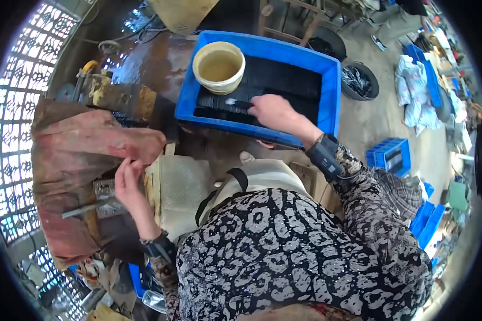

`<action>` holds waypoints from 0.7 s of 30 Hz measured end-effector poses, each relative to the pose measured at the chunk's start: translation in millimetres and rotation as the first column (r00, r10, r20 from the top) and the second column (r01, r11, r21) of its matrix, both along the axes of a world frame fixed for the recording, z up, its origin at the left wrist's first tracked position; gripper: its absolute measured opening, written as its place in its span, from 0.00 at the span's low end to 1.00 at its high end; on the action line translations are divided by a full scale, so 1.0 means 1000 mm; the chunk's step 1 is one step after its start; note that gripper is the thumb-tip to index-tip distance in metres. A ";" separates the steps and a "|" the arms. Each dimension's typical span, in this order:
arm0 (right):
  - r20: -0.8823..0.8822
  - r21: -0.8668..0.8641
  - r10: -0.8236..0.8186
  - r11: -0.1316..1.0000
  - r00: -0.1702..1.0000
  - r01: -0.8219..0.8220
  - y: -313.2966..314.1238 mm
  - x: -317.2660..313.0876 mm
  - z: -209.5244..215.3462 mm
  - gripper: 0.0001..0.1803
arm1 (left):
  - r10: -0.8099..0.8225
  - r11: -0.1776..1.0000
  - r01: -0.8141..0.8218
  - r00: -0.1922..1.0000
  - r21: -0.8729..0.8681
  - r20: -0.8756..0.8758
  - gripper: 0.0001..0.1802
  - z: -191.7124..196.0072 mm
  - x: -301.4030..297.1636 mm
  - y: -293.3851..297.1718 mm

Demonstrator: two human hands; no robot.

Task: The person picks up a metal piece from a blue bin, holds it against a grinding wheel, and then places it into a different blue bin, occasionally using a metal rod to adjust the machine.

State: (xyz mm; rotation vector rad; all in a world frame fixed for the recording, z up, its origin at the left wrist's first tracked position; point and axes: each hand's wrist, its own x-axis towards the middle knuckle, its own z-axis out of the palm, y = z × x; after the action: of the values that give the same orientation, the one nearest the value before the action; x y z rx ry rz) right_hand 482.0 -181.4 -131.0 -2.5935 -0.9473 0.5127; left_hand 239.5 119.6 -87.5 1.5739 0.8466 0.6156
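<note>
My right hand (276,112) reaches over a blue plastic crate (332,80), its fingers closed round a dark, slim brush-like tool (242,103) with a whitish tip. Below the tool lie rows of thin black strips (289,80), packed tightly in the crate. A cream bucket (218,88) of yellowish liquid stands among them at the crate's left end. To the left, my left hand (128,182) is raised beside a reddish-brown cloth (107,142) draped over a machine. Its fingers are bent and close together; whatever they may pinch is too small to make out.
A metal rod (80,210) juts out from the machine near my left hand. Dark tubs (359,80) with black pieces stand right of the crate. Farther right are white sacks (412,91) and a smaller blue crate (388,155). Another person's legs (396,27) show at the top right.
</note>
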 end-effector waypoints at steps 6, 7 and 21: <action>0.074 -0.536 -0.113 0.833 0.991 0.135 -0.053 0.035 -0.046 0.09 | 0.093 0.982 -0.083 0.994 0.170 -0.054 0.13 -0.073 -0.062 0.039; 0.061 -0.548 -0.096 0.829 0.993 0.114 -0.057 0.038 -0.053 0.09 | 0.113 0.973 -0.097 0.992 0.207 -0.063 0.13 -0.077 -0.066 0.039; -0.016 -0.090 -0.096 0.991 0.995 0.094 -0.003 0.078 0.017 0.14 | 0.156 0.940 -0.100 0.976 0.327 -0.150 0.12 -0.102 -0.068 0.036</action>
State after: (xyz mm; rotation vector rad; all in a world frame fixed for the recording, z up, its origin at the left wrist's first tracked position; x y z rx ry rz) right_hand 559.7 -184.4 -113.9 -2.6921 -0.8071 0.5664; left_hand 171.6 155.8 -189.0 1.8965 1.0264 0.7449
